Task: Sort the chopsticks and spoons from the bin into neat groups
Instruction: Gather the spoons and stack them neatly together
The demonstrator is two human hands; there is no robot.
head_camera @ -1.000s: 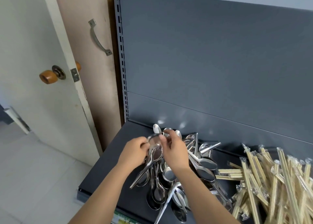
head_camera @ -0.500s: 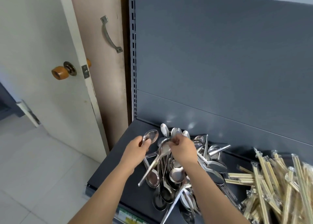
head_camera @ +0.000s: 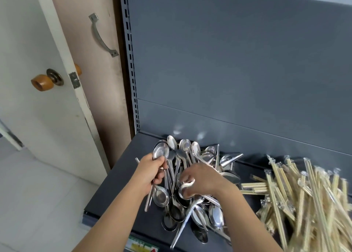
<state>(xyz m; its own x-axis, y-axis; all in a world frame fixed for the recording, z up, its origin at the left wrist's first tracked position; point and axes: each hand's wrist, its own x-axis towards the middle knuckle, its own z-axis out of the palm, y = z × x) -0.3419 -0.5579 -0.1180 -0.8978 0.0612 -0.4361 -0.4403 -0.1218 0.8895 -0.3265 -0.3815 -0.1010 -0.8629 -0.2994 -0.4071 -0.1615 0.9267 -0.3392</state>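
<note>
The left hand (head_camera: 149,172) is clenched around a small bunch of shiny steel spoons (head_camera: 161,152). Their round bowls stick up above the thumb and their thin handles poke out below the palm, over the left part of the dark grey metal shelf (head_camera: 112,187). Just to its right, the right hand (head_camera: 203,179) reaches down into the loose heap of steel spoons (head_camera: 198,213). Its fingers (head_camera: 187,175) are curled around the bowl end of one spoon (head_camera: 185,191) on top of the heap (how firmly it is gripped cannot be told). The heap sprawls from the grey back panel (head_camera: 228,71) to the shelf's front edge, with bowls and handles crossing every way. Just beside it on the right lies a tangled pile of pale wooden chopsticks in clear plastic sleeves (head_camera: 304,198). Left of the shelf stands a white door with a round wooden knob (head_camera: 42,82). A grey metal pull handle (head_camera: 102,37) is fixed to the beige panel behind the door.
</note>
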